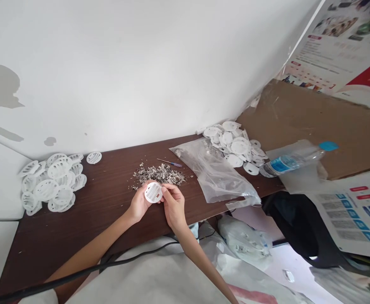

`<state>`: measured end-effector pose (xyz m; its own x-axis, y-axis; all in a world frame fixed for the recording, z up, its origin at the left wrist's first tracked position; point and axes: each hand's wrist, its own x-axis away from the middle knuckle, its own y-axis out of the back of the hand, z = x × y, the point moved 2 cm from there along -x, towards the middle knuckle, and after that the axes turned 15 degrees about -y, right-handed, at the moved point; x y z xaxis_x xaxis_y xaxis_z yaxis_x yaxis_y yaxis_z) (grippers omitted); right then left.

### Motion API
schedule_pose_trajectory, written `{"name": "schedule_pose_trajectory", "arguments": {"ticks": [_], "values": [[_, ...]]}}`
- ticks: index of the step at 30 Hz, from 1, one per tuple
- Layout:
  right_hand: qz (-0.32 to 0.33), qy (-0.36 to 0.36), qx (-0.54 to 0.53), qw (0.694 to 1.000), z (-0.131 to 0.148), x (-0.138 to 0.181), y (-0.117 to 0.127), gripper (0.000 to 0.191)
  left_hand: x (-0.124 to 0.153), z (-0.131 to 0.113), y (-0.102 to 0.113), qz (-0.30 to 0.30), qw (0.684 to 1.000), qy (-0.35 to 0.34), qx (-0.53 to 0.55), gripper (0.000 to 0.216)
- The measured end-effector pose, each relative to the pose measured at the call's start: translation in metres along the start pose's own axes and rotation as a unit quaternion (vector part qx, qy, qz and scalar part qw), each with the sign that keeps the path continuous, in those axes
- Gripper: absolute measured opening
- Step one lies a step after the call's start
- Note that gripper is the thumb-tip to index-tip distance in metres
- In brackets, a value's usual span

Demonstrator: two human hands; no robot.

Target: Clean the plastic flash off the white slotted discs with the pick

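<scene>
Disc | held at 6 o'clock of scraps | left hand grips it, right hand pinches its 3 o'clock edge | seemingly mid-work; left pile at 9 o'clock, right pile at 2, which is finished unclear

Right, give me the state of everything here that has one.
White disc, held in both hands
Left hand, gripping its left edge
Right hand, gripping its right edge
Left disc pile, loosely heaped
Right disc pile, loosely heaped
Clear bag, wrinkled
Bottle, capped, on its side
Blue-handled tool, lying down
Scraps, loose, heaped
</scene>
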<state>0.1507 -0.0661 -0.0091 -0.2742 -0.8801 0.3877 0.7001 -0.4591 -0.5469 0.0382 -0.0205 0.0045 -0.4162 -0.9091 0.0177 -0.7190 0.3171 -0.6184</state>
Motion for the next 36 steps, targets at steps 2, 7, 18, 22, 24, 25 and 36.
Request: {"name": "schedule_pose_trajectory", "arguments": {"ticks": [2, 7, 18, 22, 24, 25, 36], "values": [[-0.012, 0.011, 0.029, 0.999, -0.0002, 0.0006, 0.0002, 0.029, -0.0001, 0.001, 0.0012, -0.001, 1.0, -0.004, 0.014, 0.035], [-0.021, 0.02, 0.063, 0.998, -0.0012, -0.0015, 0.0011, 0.029, -0.0015, 0.0027, 0.0033, -0.014, 0.999, -0.009, 0.032, 0.034], [-0.009, 0.027, 0.071, 0.997, -0.0051, -0.0025, 0.0014, 0.024, -0.0017, 0.0042, 0.0055, -0.026, 0.998, -0.008, 0.051, 0.034], [-0.013, 0.031, 0.078, 0.996, -0.0054, -0.0025, 0.0011, 0.026, -0.0013, 0.0035, 0.0048, -0.02, 0.999, -0.012, 0.047, 0.033], [-0.011, 0.031, 0.076, 0.997, -0.0056, -0.0027, 0.0014, 0.026, -0.0012, 0.0033, 0.0043, -0.02, 0.998, -0.013, 0.053, 0.032], [-0.01, 0.029, 0.075, 0.997, -0.0056, -0.0028, 0.0016, 0.027, -0.0011, 0.0032, 0.0039, -0.021, 0.998, -0.014, 0.058, 0.032], [0.007, 0.016, 0.066, 0.998, -0.0063, -0.0062, 0.0011, 0.025, -0.0026, 0.0011, 0.0036, -0.031, 0.996, -0.01, 0.085, 0.033]]}}
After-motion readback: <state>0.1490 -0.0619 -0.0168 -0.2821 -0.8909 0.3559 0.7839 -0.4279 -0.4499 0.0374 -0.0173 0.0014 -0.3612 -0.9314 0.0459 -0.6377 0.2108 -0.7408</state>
